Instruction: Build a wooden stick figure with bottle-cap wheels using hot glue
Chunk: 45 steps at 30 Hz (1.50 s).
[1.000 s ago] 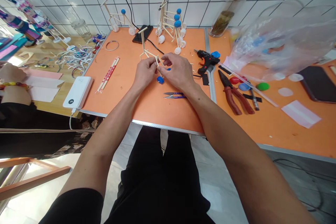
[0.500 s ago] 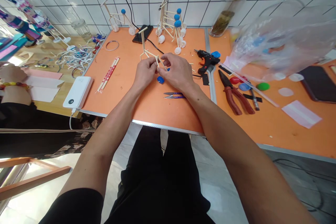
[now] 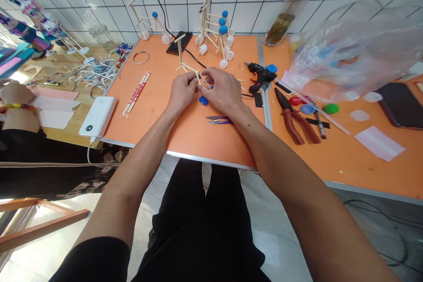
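A small frame of pale wooden sticks (image 3: 180,55) rises over the orange table, with a T-shaped upright at its left end. My left hand (image 3: 183,91) is closed, its thumb and forefinger pinching the frame's lower sticks. From the other side my right hand (image 3: 225,90) pinches the same frame at its right end; the exact grip is partly hidden by the fingers. A blue cap or ball (image 3: 203,100) lies just below the fingertips. Beside my right wrist are purple-handled thread snips (image 3: 218,120). Behind stand similar stick models (image 3: 206,26) with blue balls and white wheels.
To the right lie a glue gun (image 3: 259,75), red-handled pliers (image 3: 297,119), a phone (image 3: 401,105) and a plastic bag (image 3: 357,48). At left are a white power bank (image 3: 98,116) and wrapped chopsticks (image 3: 136,94). Another person's hand (image 3: 16,93) rests by paper sheets at the far left.
Both hands keep nearly the same place and grip on the stick frame. The blue piece under the fingers appears a few pixels farther right.
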Available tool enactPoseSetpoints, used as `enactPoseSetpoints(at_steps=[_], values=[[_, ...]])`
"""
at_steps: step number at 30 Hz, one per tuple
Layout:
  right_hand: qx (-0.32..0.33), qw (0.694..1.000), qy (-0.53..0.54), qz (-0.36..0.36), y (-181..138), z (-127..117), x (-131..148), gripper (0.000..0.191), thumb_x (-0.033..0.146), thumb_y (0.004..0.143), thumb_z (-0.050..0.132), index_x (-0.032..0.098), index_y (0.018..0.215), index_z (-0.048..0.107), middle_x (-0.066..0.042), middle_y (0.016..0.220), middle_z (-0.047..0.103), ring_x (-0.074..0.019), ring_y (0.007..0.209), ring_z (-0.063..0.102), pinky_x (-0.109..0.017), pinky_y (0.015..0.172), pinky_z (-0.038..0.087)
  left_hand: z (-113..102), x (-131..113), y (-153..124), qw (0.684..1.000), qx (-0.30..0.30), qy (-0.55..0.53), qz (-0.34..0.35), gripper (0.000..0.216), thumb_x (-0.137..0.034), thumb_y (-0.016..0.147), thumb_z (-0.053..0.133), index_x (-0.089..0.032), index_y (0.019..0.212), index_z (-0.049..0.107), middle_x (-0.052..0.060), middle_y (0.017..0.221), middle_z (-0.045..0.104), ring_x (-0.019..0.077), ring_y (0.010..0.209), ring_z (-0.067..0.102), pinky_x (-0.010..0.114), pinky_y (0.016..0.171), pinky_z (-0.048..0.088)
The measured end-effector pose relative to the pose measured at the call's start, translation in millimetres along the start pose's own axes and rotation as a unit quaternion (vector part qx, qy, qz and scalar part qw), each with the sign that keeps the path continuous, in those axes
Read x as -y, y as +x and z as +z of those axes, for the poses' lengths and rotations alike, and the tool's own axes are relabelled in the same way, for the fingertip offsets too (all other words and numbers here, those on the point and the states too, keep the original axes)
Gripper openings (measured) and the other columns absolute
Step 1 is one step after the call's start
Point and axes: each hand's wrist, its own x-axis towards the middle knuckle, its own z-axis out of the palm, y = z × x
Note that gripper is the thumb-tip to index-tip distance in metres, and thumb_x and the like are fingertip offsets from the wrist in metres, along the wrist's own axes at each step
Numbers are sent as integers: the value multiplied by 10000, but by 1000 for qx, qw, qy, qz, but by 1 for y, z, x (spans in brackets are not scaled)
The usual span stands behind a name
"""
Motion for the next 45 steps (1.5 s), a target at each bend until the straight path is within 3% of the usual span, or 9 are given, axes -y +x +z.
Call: enactPoseSetpoints(at_steps=[7,17,29,35,38,40,43,45], values=[[-3,1000,-6,-2,1,3,-3,388,306,1008,800,243,1390,828,-109,1249,908,-373,1189,839,-494,1034,635,1,2,1,1000,-2,-10,7,402,-12,1036,598,-244,710,636,-13,665,660,182,645,613,343,697,458],[-12,1000,-5,-2,0,3,-2,379,258,994,784,242,1370,834,-105,1233,913,-360,1148,833,-478,994,629,1,13,2,1000,-8,-16,16,344,-47,1032,672,-243,750,686,-10,688,686,185,664,637,326,703,498],[-8,1000,-13,1,-1,1,0,339,288,1005,766,259,1338,826,-115,1240,900,-374,1172,809,-487,996,620,0,7,1,1000,-16,-13,2,376,4,1023,669,-240,738,704,-23,669,666,175,652,628,317,703,492],[0,1000,-15,-2,0,0,1,372,274,1004,761,250,1371,820,-112,1247,897,-369,1172,815,-479,1007,611,0,9,2,999,-24,-24,-8,281,-29,973,668,-245,854,802,-27,668,688,188,671,690,312,706,536],[1,1000,-20,6,-1,-1,3,406,254,987,753,236,1385,829,-116,1253,898,-370,1178,817,-474,1007,603,-4,13,6,997,-57,-28,-36,256,-26,920,672,-244,865,796,-27,674,691,186,658,685,313,686,543],[2,1000,-21,10,-2,-1,4,424,251,980,741,231,1394,831,-120,1262,899,-372,1178,815,-476,1009,601,-12,18,11,993,-110,-31,-41,241,-28,892,680,-248,863,774,-21,717,712,189,682,694,317,694,559],[4,1000,-19,12,-2,-2,5,432,258,985,719,229,1401,832,-125,1277,901,-371,1181,812,-481,1016,600,-32,27,22,969,-243,-40,-16,160,-111,958,735,-266,940,771,0,868,764,210,828,745,335,816,637],[4,1000,-19,13,-2,-3,5,433,256,984,713,228,1398,835,-128,1282,900,-373,1186,810,-487,1022,601,-44,33,29,957,-288,-37,-11,89,-221,1003,833,-277,1006,763,16,956,778,238,971,782,362,948,671]])
